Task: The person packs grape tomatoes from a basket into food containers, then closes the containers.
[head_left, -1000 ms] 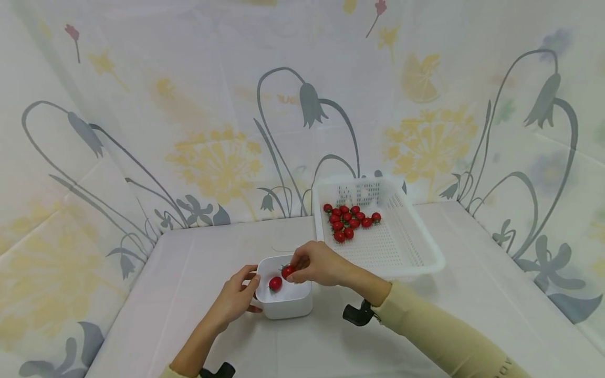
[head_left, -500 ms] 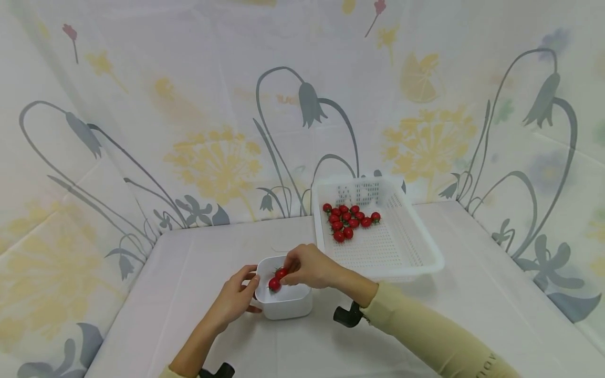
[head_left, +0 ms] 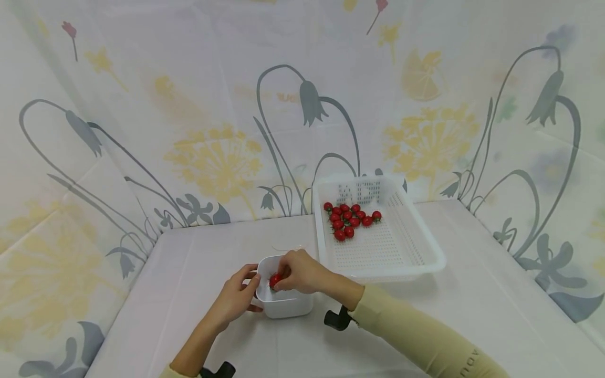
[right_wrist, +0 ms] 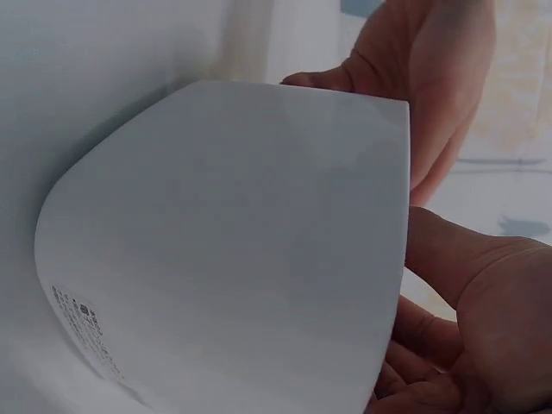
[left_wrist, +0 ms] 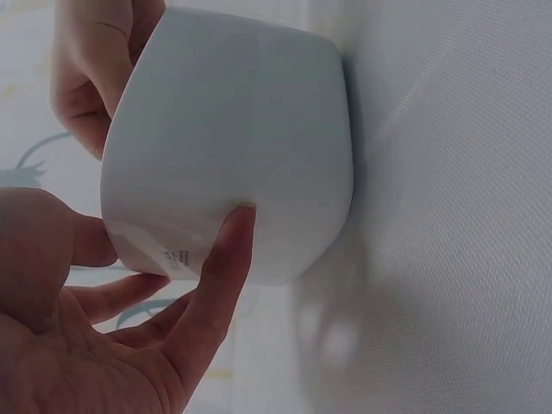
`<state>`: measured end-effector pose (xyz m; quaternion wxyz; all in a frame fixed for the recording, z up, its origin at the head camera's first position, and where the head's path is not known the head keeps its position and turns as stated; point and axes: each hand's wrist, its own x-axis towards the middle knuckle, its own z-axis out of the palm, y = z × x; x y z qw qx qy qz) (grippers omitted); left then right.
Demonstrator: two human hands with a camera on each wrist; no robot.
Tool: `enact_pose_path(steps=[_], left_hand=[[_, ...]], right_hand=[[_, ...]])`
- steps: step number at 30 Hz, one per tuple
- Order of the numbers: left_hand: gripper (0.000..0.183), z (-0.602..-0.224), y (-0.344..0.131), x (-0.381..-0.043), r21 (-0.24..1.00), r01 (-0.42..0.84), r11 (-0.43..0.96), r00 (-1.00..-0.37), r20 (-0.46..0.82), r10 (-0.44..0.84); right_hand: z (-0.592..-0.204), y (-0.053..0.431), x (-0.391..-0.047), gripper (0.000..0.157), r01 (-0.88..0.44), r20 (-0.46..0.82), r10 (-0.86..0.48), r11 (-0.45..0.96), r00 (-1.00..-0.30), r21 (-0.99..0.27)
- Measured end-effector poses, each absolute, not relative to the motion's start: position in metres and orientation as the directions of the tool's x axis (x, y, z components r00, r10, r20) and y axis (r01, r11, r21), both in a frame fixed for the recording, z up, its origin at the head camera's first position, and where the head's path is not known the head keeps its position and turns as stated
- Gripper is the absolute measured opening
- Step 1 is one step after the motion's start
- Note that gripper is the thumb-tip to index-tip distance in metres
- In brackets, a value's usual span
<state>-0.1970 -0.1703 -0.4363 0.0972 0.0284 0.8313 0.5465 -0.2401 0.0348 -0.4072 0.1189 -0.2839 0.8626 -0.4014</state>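
A small white square container (head_left: 288,307) stands on the table, with a red cherry tomato (head_left: 274,280) showing inside. My left hand (head_left: 236,296) grips its left side, thumb at the rim; in the left wrist view the fingers (left_wrist: 226,259) spread along the outer wall. My right hand (head_left: 302,272) reaches over the rim into the container, thumb and fingertips drawn together beside the visible tomato. They pinch a cherry tomato, mostly hidden behind the fingers. The right wrist view shows the container's outer wall (right_wrist: 233,233) hiding those fingertips.
Behind and to the right stands a white perforated plastic basket (head_left: 427,247). Several cherry tomatoes (head_left: 348,220) with green stems are gathered in its left part. A pale cloth covers the table (head_left: 378,336), and flower-printed sheets (head_left: 208,79) hang around it.
My right hand has moved left and lower inside the container, bringing the pinched tomato beside the other one. The left hand keeps its grip on the container.
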Motion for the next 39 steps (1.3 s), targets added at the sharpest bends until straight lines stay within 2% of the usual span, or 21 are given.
enact_pose_path(steps=[13,30,39], left_hand=[[0.035,-0.439,-0.17,-0.198,0.924,-0.046,0.38,-0.979,-0.116,0.165],[0.034,-0.436,-0.17,-0.199,0.916,-0.04,0.399,-0.983,-0.108,0.151],[0.034,-0.438,-0.17,-0.198,0.919,-0.043,0.391,-0.982,-0.111,0.153]], right_hand=[[-0.418,0.015,-0.241,0.016,-0.507,0.013,-0.611,0.645,-0.791,-0.572],[-0.427,0.005,-0.244,0.013,-0.469,-0.046,-0.6,0.668,-0.799,-0.578],[-0.428,0.003,-0.244,0.017,-0.443,-0.079,-0.585,0.69,-0.807,-0.573]])
